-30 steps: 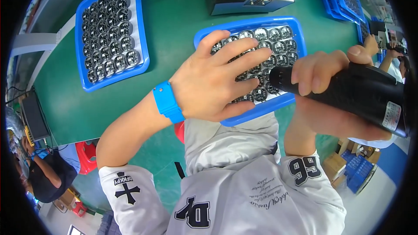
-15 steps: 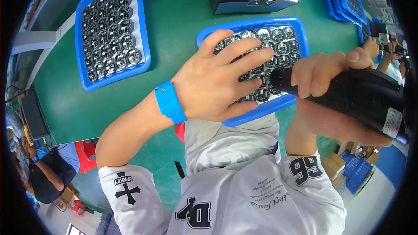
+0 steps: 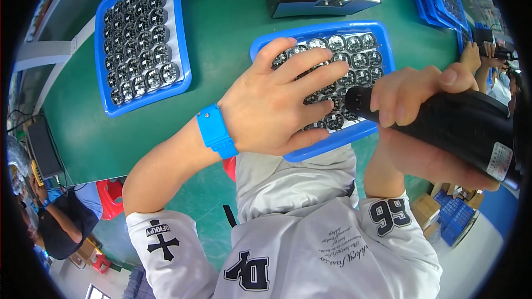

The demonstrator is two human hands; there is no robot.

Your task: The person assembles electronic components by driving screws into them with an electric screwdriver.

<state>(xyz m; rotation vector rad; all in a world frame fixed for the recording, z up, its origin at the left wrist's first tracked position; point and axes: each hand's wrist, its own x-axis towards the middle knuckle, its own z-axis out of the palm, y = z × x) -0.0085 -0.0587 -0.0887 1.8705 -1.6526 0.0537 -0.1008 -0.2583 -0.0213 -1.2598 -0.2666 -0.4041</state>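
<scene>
In front of me a blue tray (image 3: 386,50) holds rows of small round black parts with shiny faces (image 3: 337,43). My left hand (image 3: 277,99), with a blue wrist strap (image 3: 216,130), lies over the tray's left half. Its fingers are spread, resting on or just over the parts, and they hide several. My right hand (image 3: 413,91) is closed around a black electric screwdriver (image 3: 460,124), tilted with its narrow nose over the parts at the tray's lower right. The tip is hard to see, so I cannot tell whether it touches a part.
A second blue tray (image 3: 187,77) of similar parts lies at left on the green table (image 3: 221,0). A metal-topped box device (image 3: 327,0) stands beyond the near tray. Stacked blue trays (image 3: 432,0) sit at far right, near another person's hands (image 3: 471,58). Another person sits at left.
My two hands and the screwdriver have hardly moved. At the far right edge, the other person's hands and the dark object there have shifted slightly.
</scene>
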